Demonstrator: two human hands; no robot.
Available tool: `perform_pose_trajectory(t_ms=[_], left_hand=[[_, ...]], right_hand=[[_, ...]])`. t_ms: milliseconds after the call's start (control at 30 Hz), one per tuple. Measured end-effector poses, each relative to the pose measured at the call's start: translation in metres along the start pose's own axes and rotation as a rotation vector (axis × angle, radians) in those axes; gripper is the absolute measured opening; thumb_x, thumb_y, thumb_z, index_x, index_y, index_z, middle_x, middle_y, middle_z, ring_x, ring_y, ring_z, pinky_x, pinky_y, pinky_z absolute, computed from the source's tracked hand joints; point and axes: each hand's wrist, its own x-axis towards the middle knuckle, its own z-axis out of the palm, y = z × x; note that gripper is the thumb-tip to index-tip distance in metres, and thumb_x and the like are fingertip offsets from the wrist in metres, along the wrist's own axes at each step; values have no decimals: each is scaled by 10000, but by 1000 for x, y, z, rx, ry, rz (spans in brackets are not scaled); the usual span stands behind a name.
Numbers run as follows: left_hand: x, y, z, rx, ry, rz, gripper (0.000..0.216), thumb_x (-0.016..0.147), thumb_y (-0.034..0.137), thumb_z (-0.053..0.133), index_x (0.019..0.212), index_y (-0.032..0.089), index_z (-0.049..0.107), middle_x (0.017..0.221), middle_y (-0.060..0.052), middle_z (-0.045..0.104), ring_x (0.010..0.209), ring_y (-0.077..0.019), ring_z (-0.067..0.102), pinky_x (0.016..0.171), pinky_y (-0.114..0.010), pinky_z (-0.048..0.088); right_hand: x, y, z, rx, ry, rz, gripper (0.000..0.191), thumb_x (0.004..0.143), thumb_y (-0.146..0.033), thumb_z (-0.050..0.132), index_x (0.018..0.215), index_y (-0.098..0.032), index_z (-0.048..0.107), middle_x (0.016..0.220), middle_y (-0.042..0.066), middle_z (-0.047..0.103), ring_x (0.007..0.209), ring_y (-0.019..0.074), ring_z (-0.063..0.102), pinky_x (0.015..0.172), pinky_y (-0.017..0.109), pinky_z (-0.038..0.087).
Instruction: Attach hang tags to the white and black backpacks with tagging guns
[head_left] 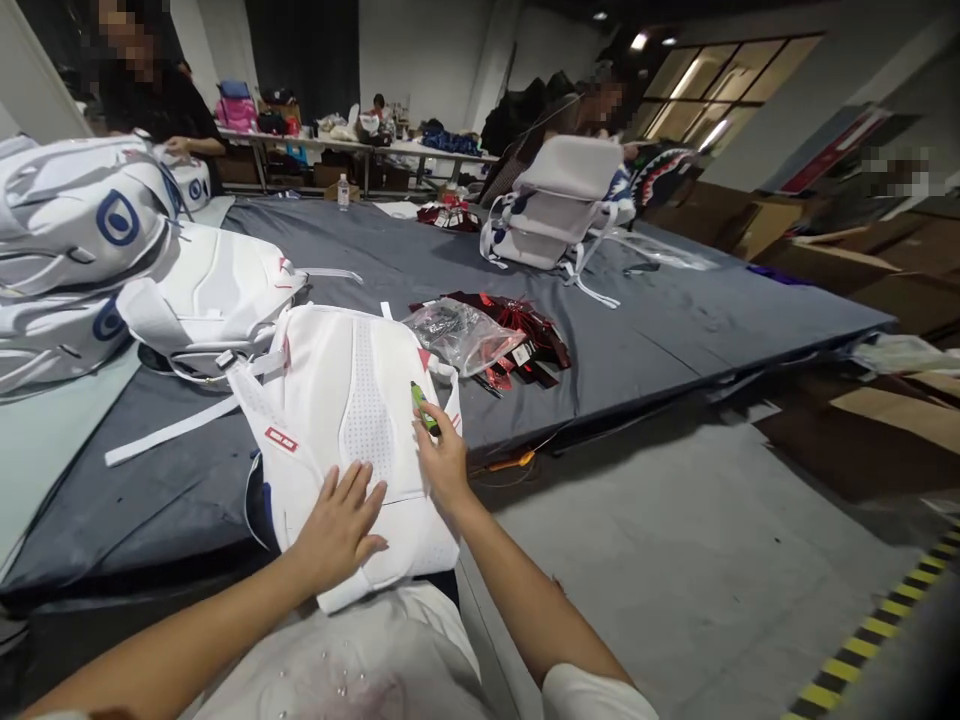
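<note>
Head view looks down, close over table (675, 320).

Looks like a bag factory or packing workshop. Large surface (675, 300) draped in grey cloth, stacked with identical white backpacks (82, 250) and more backpacks (559, 205) at the far end. Loose red tags (525, 340) and a clear plastic bag (461, 335) strewn between. Bare concrete floor (675, 560) with yellow-black hazard tape (885, 620), cardboard boxes (862, 270) along the wall, other workers at further tables (360, 150) behind.
</note>
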Motion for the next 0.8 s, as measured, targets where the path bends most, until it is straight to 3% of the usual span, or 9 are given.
perform_pose_trajectory(t_ms=[67, 167, 267, 400, 467, 533, 633, 733, 800], left_hand=[[-17, 0, 31, 147, 50, 1, 710, 939, 540, 531, 1527, 182, 357, 1599, -212, 319, 1499, -390, 247, 1172, -606, 206], [-42, 4, 62, 259, 77, 1, 630, 959, 403, 516, 1527, 179, 360, 1588, -190, 357, 1505, -360, 248, 1191, -557, 145], [-51, 3, 70, 272, 58, 40, 636, 941, 321, 517, 1535, 171, 346, 1574, -192, 383, 1495, -359, 277, 1195, -543, 131], [-45, 2, 61, 236, -15, 41, 649, 934, 281, 511, 1546, 180, 321, 1587, -203, 350, 1489, -367, 293, 1185, -555, 177], [-40, 6, 54, 212, -80, 32, 647, 918, 271, 534, 1531, 175, 351, 1582, -227, 344, 1476, -395, 312, 1162, -575, 237], [-35, 12, 43, 165, -151, 29, 604, 907, 321, 575, 1472, 151, 448, 1551, -257, 381, 1444, -428, 359, 1130, -588, 309], [-19, 13, 12, 44, -141, 62, 460, 937, 379, 555, 1346, 168, 577, 1451, -211, 536, 1347, -350, 518, 1081, -496, 433], [11, -12, -40, 23, 182, -3, 451, 963, 294, 523, 1410, 240, 496, 1506, -126, 498, 1410, -267, 455, 1155, -458, 383], [37, -46, -77, 97, 464, -256, 630, 926, 365, 605, 1498, 253, 366, 1632, -116, 290, 1524, -330, 220, 1223, -582, 213]], right_hand=[[-9, 5, -1, -9, 34, -16, 327, 921, -310, 584, 1231, -209, 607, 1162, 90, 729, 1092, 201, 691, 985, 384, 522], [-15, 10, -14, 26, 134, 2, 359, 940, -358, 568, 1265, -206, 562, 1085, 91, 738, 1003, 199, 715, 923, 386, 551], [-12, 4, -38, -91, 295, -105, 327, 921, -400, 583, 1185, -210, 603, 1001, 76, 708, 958, 208, 691, 927, 425, 541], [2, -13, -69, -359, 465, -393, 155, 897, -300, 580, 1016, -212, 624, 1122, 117, 619, 1089, 243, 614, 980, 484, 496], [9, -14, -73, -398, 365, -494, 130, 900, -221, 527, 1008, -219, 600, 1062, 103, 633, 1028, 227, 631, 926, 442, 521], [15, -6, -66, -422, 129, -516, 188, 892, -177, 497, 1037, -224, 608, 970, 74, 644, 926, 202, 642, 854, 371, 534], [28, 13, -42, -479, -188, -368, 292, 890, -166, 490, 1132, -213, 647, 1043, 79, 621, 872, 180, 630, 768, 297, 521], [45, 24, -18, -540, -309, -211, 274, 890, -185, 547, 1138, -212, 661, 1085, 74, 596, 891, 177, 614, 761, 272, 496], [55, 24, -6, -597, -357, -161, 175, 885, -200, 580, 1033, -215, 671, 1018, 51, 601, 870, 173, 597, 754, 263, 473]])
